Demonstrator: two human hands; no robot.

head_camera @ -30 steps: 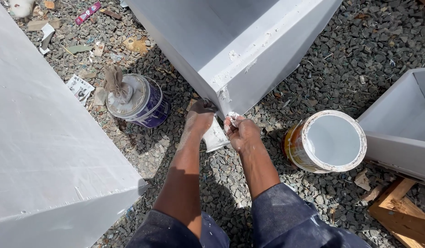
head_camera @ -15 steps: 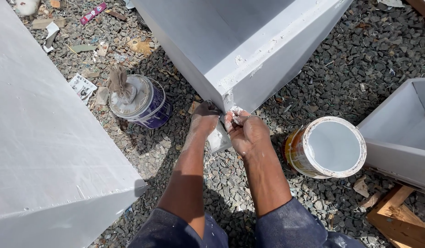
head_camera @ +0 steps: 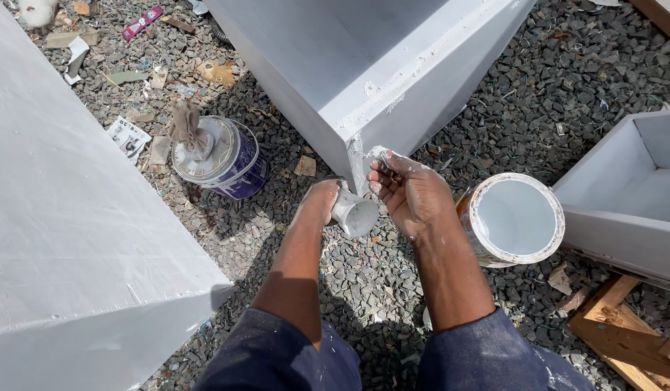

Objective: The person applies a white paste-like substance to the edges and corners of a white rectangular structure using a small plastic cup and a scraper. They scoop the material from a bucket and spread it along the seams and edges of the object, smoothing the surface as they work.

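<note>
My left hand [head_camera: 319, 203] grips a small flat tool smeared with white filler [head_camera: 354, 213], held low beside the bottom corner of a large white-painted box [head_camera: 393, 80]. My right hand [head_camera: 409, 192] is up at that corner, its fingertips coated in white filler and touching the vertical edge, where rough filler shows. Nothing is held in the right hand. Both forearms reach out over grey gravel.
An open can of white filler [head_camera: 514, 219] stands right of my right hand. A closed purple can with a rag on its lid [head_camera: 218, 153] sits to the left. Another white box [head_camera: 74, 217] fills the left, an open white box [head_camera: 632, 195] the right, with wood scraps [head_camera: 624, 337] below it.
The view has closed in on the corner. My right hand has lifted from the tool to the box's corner edge, and my left hand has dropped slightly with the tool.
</note>
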